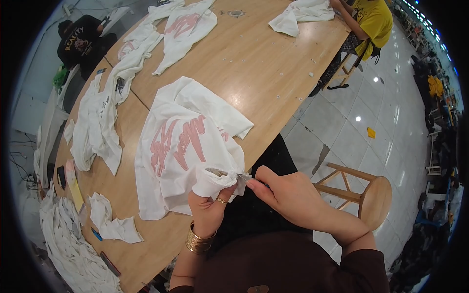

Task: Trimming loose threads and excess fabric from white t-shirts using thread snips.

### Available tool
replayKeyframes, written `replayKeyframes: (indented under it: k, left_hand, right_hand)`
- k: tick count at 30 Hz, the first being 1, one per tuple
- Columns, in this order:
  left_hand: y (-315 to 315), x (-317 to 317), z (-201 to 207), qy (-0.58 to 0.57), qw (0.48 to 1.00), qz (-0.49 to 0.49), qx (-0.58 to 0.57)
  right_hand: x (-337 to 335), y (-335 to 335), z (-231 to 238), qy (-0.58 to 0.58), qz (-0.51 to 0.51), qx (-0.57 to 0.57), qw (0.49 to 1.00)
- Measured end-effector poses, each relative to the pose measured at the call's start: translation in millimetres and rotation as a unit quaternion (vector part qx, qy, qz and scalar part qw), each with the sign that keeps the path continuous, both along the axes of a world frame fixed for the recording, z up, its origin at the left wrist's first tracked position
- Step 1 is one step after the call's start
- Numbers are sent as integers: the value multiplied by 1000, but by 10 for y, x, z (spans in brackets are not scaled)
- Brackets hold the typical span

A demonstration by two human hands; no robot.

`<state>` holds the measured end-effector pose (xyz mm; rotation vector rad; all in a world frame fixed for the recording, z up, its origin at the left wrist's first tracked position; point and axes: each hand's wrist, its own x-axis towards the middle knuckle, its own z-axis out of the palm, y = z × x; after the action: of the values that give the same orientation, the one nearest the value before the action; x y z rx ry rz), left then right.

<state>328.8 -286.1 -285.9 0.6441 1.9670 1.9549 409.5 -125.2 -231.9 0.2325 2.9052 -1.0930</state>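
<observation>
A white shirt with large pink lettering lies over the table's edge in front of me. My left hand, with a ring and a gold bangle, is closed on a bunched, open end of the shirt. At the rim of that opening, my right hand pinches a small pointed metal tool. Its tip touches or nearly touches the cloth. Most of the tool is hidden in my fingers, and I cannot tell whether it is a pair of snips.
More white garments lie on the wooden table at left and far side. A heap of white cloth sits at lower left. A wooden stool stands at right. A person in yellow sits at the far right; another in black is far left.
</observation>
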Motion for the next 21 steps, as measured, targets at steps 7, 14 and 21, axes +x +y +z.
replayKeyframes:
  k: [7, 14, 21]
  left_hand:
    - [-6, 7, 34, -135, 989, -4, 54]
    - [-3, 18, 30, -143, 988, -24, 57]
    - [0, 2, -7, -28, 999, -22, 10]
  right_hand:
    - [-36, 48, -57, -37, -32, -212, 976]
    - [-20, 42, -9, -31, -7, -96, 995]
    - [-28, 37, 16, -59, -7, -38, 998]
